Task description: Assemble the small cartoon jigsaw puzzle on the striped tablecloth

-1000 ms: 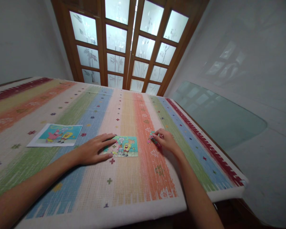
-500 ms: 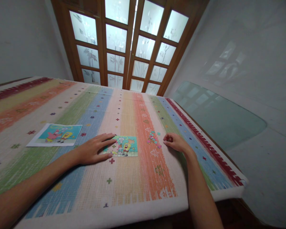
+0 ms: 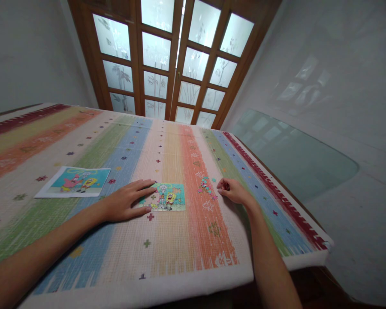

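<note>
A partly assembled jigsaw puzzle with cartoon figures on a teal ground lies flat on the striped cloth. My left hand rests palm down with fingers spread, its fingertips over the puzzle's left edge and covering part of it. To the puzzle's right is a small heap of loose puzzle pieces in teal, pink and yellow. Just right of that heap is my right hand, its fingers curled and pinched together. What they hold, if anything, is too small to make out.
A printed reference picture of the cartoon scene lies on the cloth, left of my left hand. The striped tablecloth hangs over the front edge. Beyond the table stand wooden glazed doors; a wall with a glass panel borders the right side.
My right hand has shifted slightly left, closer to the loose pieces, with its fingers still curled. My left hand and the puzzle look the same.
</note>
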`<move>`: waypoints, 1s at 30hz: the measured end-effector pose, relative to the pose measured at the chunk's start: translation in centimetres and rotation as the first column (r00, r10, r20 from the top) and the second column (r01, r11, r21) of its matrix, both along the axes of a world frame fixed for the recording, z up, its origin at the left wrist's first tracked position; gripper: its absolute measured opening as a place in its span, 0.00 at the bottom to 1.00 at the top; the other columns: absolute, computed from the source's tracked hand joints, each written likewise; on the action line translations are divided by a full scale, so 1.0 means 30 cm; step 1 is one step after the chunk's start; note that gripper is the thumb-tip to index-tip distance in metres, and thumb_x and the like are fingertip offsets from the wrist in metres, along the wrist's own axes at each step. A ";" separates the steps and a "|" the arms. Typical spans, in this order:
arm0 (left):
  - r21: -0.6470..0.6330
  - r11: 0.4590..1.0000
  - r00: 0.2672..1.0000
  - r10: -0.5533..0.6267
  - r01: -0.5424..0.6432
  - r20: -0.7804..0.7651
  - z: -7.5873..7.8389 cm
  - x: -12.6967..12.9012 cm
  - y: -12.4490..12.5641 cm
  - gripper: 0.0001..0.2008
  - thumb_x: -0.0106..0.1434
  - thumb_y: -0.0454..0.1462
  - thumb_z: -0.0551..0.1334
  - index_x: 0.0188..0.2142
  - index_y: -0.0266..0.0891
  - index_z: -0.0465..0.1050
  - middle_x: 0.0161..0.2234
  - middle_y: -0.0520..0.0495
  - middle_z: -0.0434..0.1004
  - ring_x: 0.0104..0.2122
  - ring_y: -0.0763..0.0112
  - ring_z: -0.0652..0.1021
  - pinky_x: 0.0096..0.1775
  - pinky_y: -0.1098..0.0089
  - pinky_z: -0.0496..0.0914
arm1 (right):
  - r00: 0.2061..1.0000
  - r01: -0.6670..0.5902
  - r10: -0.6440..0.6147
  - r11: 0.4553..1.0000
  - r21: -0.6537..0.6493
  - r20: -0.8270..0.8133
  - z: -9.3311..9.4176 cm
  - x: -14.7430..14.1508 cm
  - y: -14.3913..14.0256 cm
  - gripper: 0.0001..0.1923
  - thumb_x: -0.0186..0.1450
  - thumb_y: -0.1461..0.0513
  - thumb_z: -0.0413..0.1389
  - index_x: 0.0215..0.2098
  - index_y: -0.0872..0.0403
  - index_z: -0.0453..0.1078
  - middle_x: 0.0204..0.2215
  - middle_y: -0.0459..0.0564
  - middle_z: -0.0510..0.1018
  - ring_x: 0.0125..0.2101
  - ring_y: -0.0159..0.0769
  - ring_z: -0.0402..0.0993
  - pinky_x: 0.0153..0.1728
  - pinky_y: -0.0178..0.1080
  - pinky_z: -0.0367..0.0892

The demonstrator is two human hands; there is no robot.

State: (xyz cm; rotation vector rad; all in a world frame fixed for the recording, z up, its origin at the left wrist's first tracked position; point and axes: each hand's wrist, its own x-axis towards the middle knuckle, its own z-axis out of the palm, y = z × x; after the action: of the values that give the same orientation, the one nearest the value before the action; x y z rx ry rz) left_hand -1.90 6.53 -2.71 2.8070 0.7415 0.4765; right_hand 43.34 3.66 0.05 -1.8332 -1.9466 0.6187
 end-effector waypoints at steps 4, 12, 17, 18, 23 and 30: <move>0.008 1.000 1.000 0.002 -0.002 -0.015 0.002 0.001 -0.001 0.29 0.73 0.52 0.57 0.67 0.41 0.65 0.69 0.35 0.61 0.66 0.47 0.67 0.65 0.48 0.62 | 1.000 -0.016 0.016 1.000 0.000 -0.020 0.003 -0.002 0.000 0.02 0.57 0.64 0.59 0.30 0.53 0.70 0.24 0.44 0.73 0.26 0.33 0.67 0.30 0.35 0.62; 0.001 1.000 1.000 0.002 -0.002 -0.005 -0.003 0.001 0.000 0.29 0.73 0.52 0.58 0.67 0.42 0.65 0.69 0.36 0.61 0.66 0.48 0.67 0.66 0.48 0.62 | 1.000 -0.030 0.029 0.996 -0.084 -0.009 0.028 0.055 -0.015 0.09 0.55 0.56 0.63 0.24 0.52 0.70 0.21 0.44 0.74 0.24 0.34 0.66 0.28 0.37 0.63; -0.005 1.000 1.000 0.006 -0.006 0.003 -0.011 -0.003 0.003 0.29 0.72 0.52 0.58 0.66 0.42 0.66 0.69 0.36 0.61 0.66 0.47 0.67 0.66 0.48 0.61 | 1.000 -0.016 0.018 0.994 -0.110 0.012 0.026 0.057 -0.014 0.15 0.56 0.51 0.63 0.22 0.52 0.70 0.19 0.45 0.73 0.22 0.33 0.65 0.26 0.37 0.60; -0.004 1.000 1.000 0.007 -0.007 0.003 -0.011 -0.004 0.003 0.29 0.72 0.52 0.58 0.66 0.43 0.66 0.69 0.36 0.61 0.66 0.47 0.67 0.66 0.48 0.61 | 1.000 -0.022 0.022 0.992 -0.122 -0.002 0.027 0.057 -0.015 0.16 0.57 0.50 0.63 0.22 0.52 0.70 0.19 0.45 0.73 0.22 0.33 0.65 0.26 0.37 0.60; -0.001 1.000 1.000 0.005 -0.005 -0.004 -0.006 -0.003 0.002 0.28 0.72 0.52 0.58 0.67 0.43 0.66 0.69 0.36 0.61 0.66 0.48 0.67 0.66 0.48 0.62 | 0.993 -0.080 0.064 0.984 -0.162 -0.103 0.034 0.062 -0.027 0.14 0.52 0.53 0.66 0.26 0.53 0.70 0.22 0.43 0.73 0.25 0.33 0.66 0.29 0.37 0.63; -0.016 1.000 1.000 0.010 -0.010 0.002 -0.004 -0.002 0.000 0.29 0.72 0.52 0.58 0.67 0.44 0.65 0.69 0.37 0.61 0.66 0.47 0.67 0.66 0.48 0.61 | 0.996 -0.063 0.053 0.987 -0.151 -0.066 0.018 0.067 -0.024 0.09 0.54 0.59 0.64 0.27 0.53 0.70 0.22 0.43 0.72 0.25 0.32 0.66 0.29 0.36 0.62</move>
State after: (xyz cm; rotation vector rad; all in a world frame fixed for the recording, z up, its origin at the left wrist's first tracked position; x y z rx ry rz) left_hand -1.96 6.52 -2.83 2.7885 0.7555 0.4736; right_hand 45.36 2.95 0.59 -1.8284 -1.9665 0.8544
